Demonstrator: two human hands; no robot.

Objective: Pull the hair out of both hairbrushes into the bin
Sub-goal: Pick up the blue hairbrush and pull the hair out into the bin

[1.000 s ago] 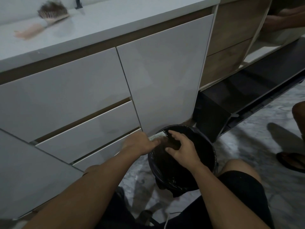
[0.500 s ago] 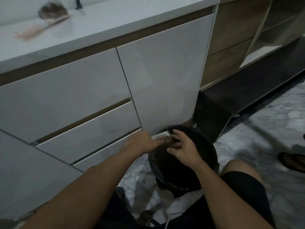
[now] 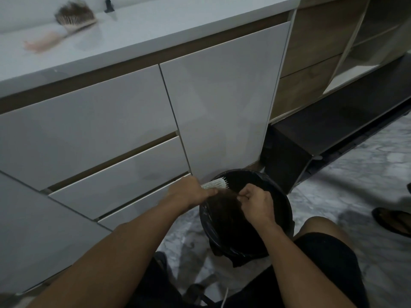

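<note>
I see the black-lined bin (image 3: 275, 232) directly beneath both hands. My left hand (image 3: 189, 192) is wrapped around the pale hairbrush (image 3: 214, 185); just beside it my right hand (image 3: 255, 202) pinches brown hair (image 3: 224, 202). The second hairbrush (image 3: 73, 16) lies far above on the counter (image 3: 166, 25).

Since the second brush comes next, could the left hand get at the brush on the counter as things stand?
Probably not yet: the left hand is shut on the white brush over the bin, and the counter brush lies far up-left.
</note>
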